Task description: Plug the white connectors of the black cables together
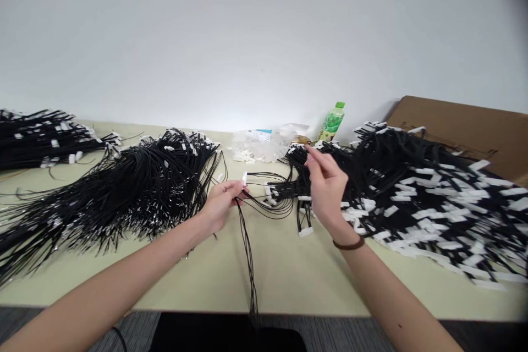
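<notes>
My left hand (223, 202) pinches a wire harness by its white connector (245, 178) over the middle of the table. Some of its black wires (248, 253) hang down past the table's front edge, while others loop to the right. My right hand (328, 184) is raised with thumb and index finger pressed together; whatever is between them is too small to make out. Behind and below it lie more black wires with white connectors (306, 231). A loose bunch of wires with white ends (270, 192) lies between my hands.
A large pile of loose wires (144, 187) covers the left side, with another bundle (41, 140) beyond. Many white-ended harnesses (433, 203) are heaped at right, before a cardboard box (462, 126). A clear bag of white connectors (256, 146) and a green bottle (332, 122) stand near the wall.
</notes>
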`<state>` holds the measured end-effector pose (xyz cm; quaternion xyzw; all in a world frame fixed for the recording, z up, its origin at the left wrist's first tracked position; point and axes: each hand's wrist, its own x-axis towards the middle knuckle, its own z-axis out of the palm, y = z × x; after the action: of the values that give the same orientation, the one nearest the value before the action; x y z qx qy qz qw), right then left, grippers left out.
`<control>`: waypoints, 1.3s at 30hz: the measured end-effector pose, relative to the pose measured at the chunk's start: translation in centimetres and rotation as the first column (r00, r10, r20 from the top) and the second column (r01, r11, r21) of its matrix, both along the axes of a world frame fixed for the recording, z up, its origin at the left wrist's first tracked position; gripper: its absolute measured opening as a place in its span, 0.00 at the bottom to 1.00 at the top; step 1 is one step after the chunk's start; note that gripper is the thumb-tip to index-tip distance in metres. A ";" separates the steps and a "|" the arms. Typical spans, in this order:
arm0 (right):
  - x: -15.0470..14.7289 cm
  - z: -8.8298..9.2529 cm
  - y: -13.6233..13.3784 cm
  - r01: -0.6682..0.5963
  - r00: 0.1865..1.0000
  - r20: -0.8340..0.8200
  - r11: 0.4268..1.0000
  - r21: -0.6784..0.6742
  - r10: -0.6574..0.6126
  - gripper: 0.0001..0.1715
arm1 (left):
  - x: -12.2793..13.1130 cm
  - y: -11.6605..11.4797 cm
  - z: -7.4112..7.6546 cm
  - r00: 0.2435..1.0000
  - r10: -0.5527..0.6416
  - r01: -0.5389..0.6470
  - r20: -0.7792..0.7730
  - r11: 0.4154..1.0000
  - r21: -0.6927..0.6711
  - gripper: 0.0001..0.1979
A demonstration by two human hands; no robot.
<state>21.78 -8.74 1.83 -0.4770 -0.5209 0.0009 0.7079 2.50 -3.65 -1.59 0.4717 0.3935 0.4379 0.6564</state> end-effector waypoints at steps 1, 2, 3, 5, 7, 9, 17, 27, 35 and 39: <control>-0.4 -0.1 -0.2 0.019 0.987 0.159 1.000 0.015 -0.021 0.12 | 0.0 0.0 0.0 1.000 0.000 0.000 0.008 1.000 -0.001 0.12; -0.8 -0.3 -0.3 0.020 0.954 0.299 0.999 0.026 -0.027 0.10 | 0.0 0.1 -0.1 1.000 0.001 -0.001 0.016 1.000 -0.001 0.12; -1.2 -0.5 -0.5 0.010 0.911 0.412 1.000 0.028 -0.021 0.09 | 0.0 0.1 -0.1 1.000 0.003 -0.003 0.026 1.000 0.000 0.13; -1.9 -1.0 -0.5 -0.004 0.824 0.566 1.000 0.000 0.004 0.09 | 0.0 0.2 -0.1 0.999 0.006 -0.006 0.046 1.000 0.007 0.13; -2.3 -1.4 -0.5 0.010 0.773 0.635 1.000 -0.028 0.010 0.10 | 0.0 0.1 0.0 0.998 0.009 -0.010 0.058 1.000 0.013 0.14; -2.5 -1.7 -0.5 0.018 0.751 0.660 0.999 -0.048 0.018 0.11 | 0.0 0.1 0.1 0.998 0.015 -0.015 0.063 1.000 0.009 0.14; -2.5 -1.5 -0.7 -0.016 0.761 0.644 0.995 -0.098 0.075 0.11 | 0.0 0.0 0.3 0.996 0.019 -0.020 0.092 1.000 0.003 0.13; -2.6 -1.4 -0.8 -0.029 0.767 0.636 0.996 -0.087 0.078 0.11 | 0.0 0.0 0.4 0.996 -0.006 0.005 0.089 1.000 0.018 0.12; -2.7 -1.5 -0.7 -0.026 0.774 0.628 0.995 -0.094 0.080 0.11 | 0.0 -0.1 0.6 0.996 -0.013 0.011 0.089 1.000 0.024 0.12; -2.7 -1.5 -0.7 -0.031 0.782 0.617 0.994 -0.101 0.087 0.11 | 0.0 -0.1 0.5 0.996 -0.012 0.010 0.089 0.999 0.031 0.12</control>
<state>19.09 -9.45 0.29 -0.4640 -0.7386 -0.1115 0.4762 2.49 -3.75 -1.06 0.4640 0.3546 0.4608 0.6684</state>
